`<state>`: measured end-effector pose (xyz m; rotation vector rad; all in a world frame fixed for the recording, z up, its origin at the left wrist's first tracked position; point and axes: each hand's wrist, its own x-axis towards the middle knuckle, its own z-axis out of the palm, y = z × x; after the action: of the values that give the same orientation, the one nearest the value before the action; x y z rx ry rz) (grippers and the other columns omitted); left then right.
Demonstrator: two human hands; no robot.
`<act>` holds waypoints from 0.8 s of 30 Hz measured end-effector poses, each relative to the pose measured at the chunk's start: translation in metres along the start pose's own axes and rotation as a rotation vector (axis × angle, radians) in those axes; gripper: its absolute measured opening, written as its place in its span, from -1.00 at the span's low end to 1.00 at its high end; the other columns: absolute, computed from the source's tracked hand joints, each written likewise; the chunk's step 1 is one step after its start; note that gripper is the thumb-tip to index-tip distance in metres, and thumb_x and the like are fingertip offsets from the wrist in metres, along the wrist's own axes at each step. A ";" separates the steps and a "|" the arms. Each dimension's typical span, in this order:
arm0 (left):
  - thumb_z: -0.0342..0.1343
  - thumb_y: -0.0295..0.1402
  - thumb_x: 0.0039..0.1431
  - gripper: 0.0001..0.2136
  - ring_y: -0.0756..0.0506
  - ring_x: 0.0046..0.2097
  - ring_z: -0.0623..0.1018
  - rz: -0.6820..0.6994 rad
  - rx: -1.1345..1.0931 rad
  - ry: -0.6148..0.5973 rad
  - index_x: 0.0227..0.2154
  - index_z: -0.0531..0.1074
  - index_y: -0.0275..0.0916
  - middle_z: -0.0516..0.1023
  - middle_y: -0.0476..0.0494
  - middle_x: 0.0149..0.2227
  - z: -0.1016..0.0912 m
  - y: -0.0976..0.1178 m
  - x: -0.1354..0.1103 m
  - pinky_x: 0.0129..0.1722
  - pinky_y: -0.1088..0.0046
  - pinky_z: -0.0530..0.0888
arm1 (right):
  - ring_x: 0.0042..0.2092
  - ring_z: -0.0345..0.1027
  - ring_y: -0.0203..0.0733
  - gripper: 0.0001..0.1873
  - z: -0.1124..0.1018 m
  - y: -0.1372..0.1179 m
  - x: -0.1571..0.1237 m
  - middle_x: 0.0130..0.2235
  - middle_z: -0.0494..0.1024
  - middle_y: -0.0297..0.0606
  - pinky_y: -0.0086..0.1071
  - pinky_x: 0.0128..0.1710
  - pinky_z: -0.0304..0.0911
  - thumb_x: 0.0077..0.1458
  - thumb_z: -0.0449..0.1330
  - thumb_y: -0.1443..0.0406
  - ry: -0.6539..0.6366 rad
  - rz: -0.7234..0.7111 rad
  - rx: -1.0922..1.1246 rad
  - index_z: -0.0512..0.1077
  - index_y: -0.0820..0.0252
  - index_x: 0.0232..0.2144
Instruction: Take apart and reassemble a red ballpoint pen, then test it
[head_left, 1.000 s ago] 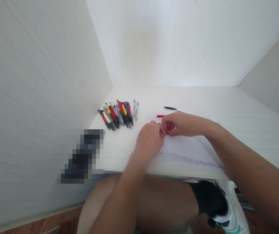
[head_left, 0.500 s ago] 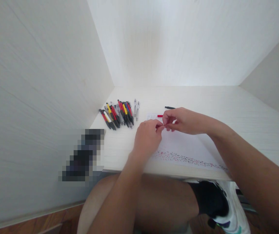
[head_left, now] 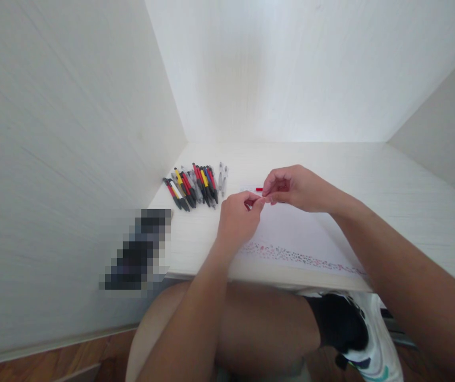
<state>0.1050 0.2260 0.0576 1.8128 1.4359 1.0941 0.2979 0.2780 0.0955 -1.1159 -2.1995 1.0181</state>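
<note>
Sheet of paper (head_left: 297, 232): white, smooth, flat on the pale desk (head_left: 374, 164), below the hands; rows of tiny black and red marks run along its near edge, too small to read.
Far strip of the paper: faint pale lines show by the red stick; whether they belong to the same sheet, I cannot tell.
Red stick (head_left: 259, 189): one, bright and slim, lying just beyond the fingertips, its right end hidden behind the right hand (head_left: 267, 197).
Left hand (head_left: 260, 201): thumb and forefinger drawn together, tips meeting those of the right hand above the paper.
Right hand: thumb and forefinger pinched, other fingers curled; whether either hand grips something small, I cannot tell.
Pen pile (head_left: 195, 185): far left on the desk, well apart from the hands; overlapping, so the total cannot be counted; at least two yellow barrels, one white, one blue, several red, dark grips.
Clear pens (head_left: 224, 181): at least three, at the pile's right side.
Footwear: one black sock (head_left: 341, 323), one white shoe (head_left: 378, 334), below the desk edge.
</note>
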 end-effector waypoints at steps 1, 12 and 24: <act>0.20 -0.35 0.28 -0.87 -0.02 -0.34 0.54 -0.010 -0.031 -0.006 -0.36 0.61 -0.19 0.64 0.01 -0.37 0.000 0.000 0.000 -0.26 0.40 0.41 | -0.31 0.52 -0.15 -0.75 0.000 0.000 0.000 -0.36 0.61 -0.26 -0.25 -0.27 0.42 0.04 0.36 0.15 0.007 0.005 0.019 0.50 0.16 -0.28; 0.19 -0.34 0.31 -0.89 0.02 -0.33 0.57 0.094 -0.143 0.096 -0.21 0.60 -0.22 0.66 -0.05 -0.27 0.003 0.010 -0.003 -0.30 0.49 0.48 | -0.27 0.54 -0.11 -0.61 -0.001 0.002 0.004 -0.29 0.58 -0.20 -0.14 -0.16 0.52 -0.12 0.45 0.16 0.210 0.132 0.242 0.41 0.15 -0.29; 0.22 -0.35 0.30 -0.93 0.01 -0.38 0.54 0.218 -0.046 0.262 -0.25 0.59 -0.19 0.63 -0.04 -0.27 0.014 -0.003 0.003 -0.29 0.45 0.47 | -0.30 0.54 -0.10 -0.52 0.024 -0.002 0.011 -0.34 0.59 -0.19 -0.13 -0.24 0.58 -0.29 0.58 0.19 0.433 0.062 0.458 0.48 0.20 -0.34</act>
<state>0.1159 0.2305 0.0487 1.8804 1.3645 1.5095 0.2747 0.2762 0.0834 -1.0689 -1.5057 1.1096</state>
